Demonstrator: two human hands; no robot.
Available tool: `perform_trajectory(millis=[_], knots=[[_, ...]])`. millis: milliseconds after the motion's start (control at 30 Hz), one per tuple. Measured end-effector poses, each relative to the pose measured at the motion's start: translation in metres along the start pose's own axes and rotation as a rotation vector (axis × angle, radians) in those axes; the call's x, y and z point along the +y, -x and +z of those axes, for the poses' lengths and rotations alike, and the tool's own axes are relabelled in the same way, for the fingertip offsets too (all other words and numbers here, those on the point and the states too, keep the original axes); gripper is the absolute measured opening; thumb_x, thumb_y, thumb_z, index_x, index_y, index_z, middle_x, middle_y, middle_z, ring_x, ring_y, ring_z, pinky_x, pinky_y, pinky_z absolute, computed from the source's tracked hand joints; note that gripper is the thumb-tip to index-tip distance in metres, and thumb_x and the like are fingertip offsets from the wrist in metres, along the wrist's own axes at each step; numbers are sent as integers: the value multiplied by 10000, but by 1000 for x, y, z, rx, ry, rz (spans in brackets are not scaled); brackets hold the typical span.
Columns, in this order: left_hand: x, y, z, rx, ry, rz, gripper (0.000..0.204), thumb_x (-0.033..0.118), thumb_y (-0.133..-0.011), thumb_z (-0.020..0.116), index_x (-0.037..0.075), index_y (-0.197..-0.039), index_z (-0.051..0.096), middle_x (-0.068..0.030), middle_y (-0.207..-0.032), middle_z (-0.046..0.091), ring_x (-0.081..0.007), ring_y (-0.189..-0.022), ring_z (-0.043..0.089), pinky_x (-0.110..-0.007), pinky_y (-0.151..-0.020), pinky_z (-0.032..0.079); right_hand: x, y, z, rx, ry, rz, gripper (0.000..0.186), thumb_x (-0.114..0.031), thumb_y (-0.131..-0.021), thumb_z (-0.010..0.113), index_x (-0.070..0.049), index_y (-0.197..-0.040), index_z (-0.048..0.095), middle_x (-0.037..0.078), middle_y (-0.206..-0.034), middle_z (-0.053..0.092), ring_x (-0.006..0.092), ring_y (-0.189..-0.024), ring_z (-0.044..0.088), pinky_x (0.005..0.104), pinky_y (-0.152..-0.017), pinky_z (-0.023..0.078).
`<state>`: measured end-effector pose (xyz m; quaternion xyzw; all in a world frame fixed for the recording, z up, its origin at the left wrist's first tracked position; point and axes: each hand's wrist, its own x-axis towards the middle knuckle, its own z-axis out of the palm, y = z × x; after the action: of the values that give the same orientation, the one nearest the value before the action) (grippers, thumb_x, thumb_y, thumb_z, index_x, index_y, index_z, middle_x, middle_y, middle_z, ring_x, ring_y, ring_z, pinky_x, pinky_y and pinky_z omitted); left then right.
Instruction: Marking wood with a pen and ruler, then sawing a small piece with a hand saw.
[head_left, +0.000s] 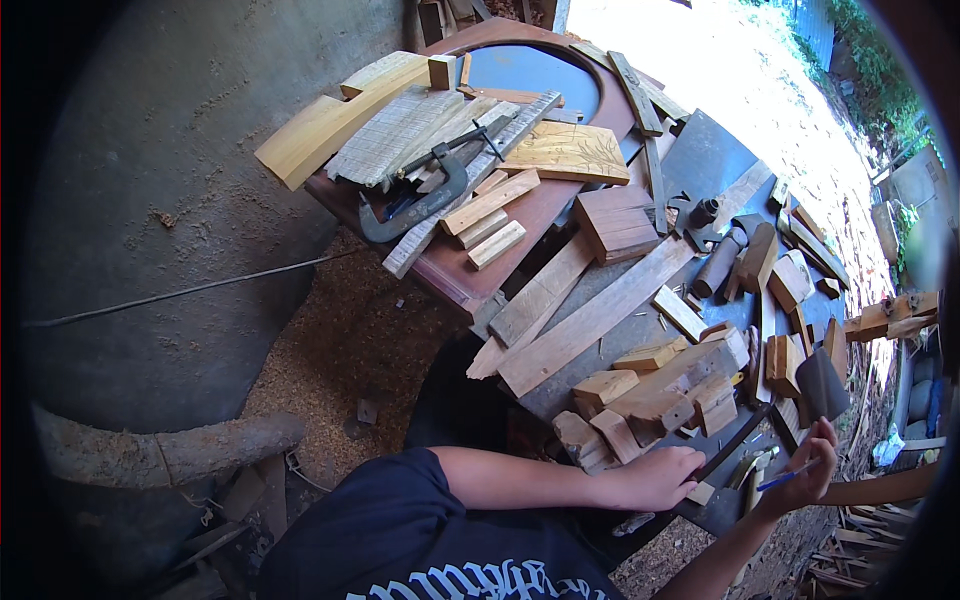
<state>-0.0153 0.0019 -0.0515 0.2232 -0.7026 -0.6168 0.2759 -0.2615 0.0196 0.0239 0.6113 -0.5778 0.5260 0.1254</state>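
At the near side of the cluttered work table, my left hand is closed, its fingers curled at the lower end of a dark flat bar. Beside it lie pale wood blocks. My right hand, further right, has a slim blue pen between its fingers. Just past those fingertips is a dark, smooth, block-like piece; whether the hand grips it too, I cannot tell.
A C-clamp and several boards lie on the brown wooden panel at the far left. Long planks cross the table. A dark cylinder lies among blocks at right. Sawdust covers the floor beside the wall.
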Motion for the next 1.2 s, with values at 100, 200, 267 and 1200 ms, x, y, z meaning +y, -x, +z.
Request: perform_trajectory(millis=[100,200,267,1200], knots=[[1,-1,-2,-20,-4,-23,237,150,-958,648,-41,-1059,550,-236,-1048,629,-438,-1006,644,-503,-858,511,-1,-29,13,2,194,-5,148,67,-994,618,19,-1132,594,270,-1480,551,316,-1330,573,422,-1115,489],[1,1,0,9,-13,8,241,140,-950,654,-43,-1057,540,-245,-1035,633,-452,-983,649,-513,-834,509,4,-16,8,-152,304,137,172,33,-1020,602,27,-1191,590,274,-1528,506,316,-1375,544,410,-1153,431],[3,-2,-3,20,1,0,245,139,-951,654,-44,-1064,537,-254,-1035,638,-460,-968,655,-513,-823,514,9,3,8,-174,180,218,166,17,-1032,592,26,-1198,591,272,-1521,516,311,-1381,541,398,-1154,420],[164,150,-305,116,-401,-739,258,230,-984,722,15,-845,752,-7,-687,692,-41,-564,600,-219,-513,470,-88,117,24,-400,138,318,212,-2,-897,727,-10,-1106,696,182,-1067,712,366,-1065,695,432,-938,532]])
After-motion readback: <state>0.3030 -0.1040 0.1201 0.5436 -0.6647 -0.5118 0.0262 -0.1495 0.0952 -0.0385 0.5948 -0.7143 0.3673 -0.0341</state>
